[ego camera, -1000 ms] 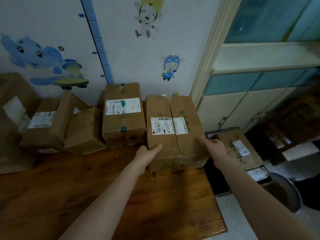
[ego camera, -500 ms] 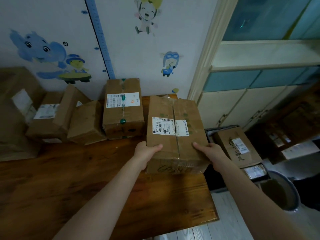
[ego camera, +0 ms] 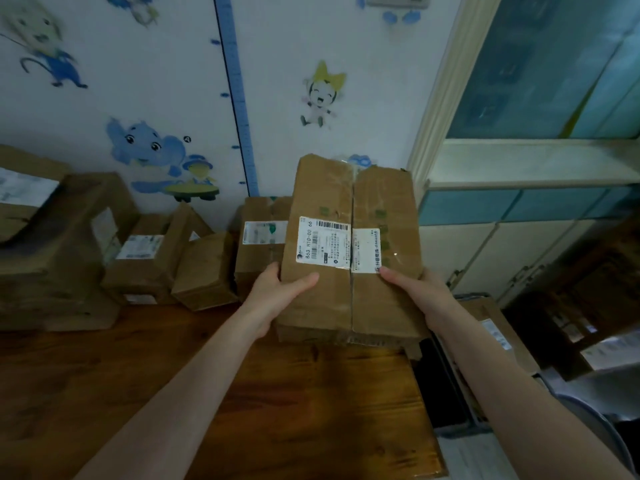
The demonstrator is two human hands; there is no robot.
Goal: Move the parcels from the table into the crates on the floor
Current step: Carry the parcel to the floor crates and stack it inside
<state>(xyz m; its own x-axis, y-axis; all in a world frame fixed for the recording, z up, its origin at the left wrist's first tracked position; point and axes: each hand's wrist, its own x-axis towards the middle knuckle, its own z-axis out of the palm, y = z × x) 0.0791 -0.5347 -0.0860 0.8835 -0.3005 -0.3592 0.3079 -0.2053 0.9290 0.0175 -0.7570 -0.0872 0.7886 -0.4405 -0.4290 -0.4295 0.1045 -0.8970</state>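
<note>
A long cardboard parcel (ego camera: 349, 202) with a white barcode label hangs in the air above the wooden table (ego camera: 277, 403), tilted up at its far end. My left hand (ego camera: 277, 292) grips its left side and my right hand (ego camera: 415, 292) grips its right side. Behind it, against the wall, a labelled parcel (ego camera: 258, 244) rests on the table. Several more parcels, such as a small plain one (ego camera: 204, 268) and a labelled one (ego camera: 142, 261), line the table's back left. On the floor at the right, a crate (ego camera: 450, 393) holds a labelled parcel (ego camera: 495, 327).
A large stack of cardboard boxes (ego camera: 52, 244) fills the table's far left. A cream cabinet (ego camera: 502, 244) with a shelf and blue panes stands at the right. A grey round bin (ego camera: 602, 431) sits on the floor beyond the crate. More boxes (ego camera: 588, 299) lie at the far right.
Both hands have lifted the long parcel off the table and raised it toward me, its far end tipping up. The view has tilted upward.
</note>
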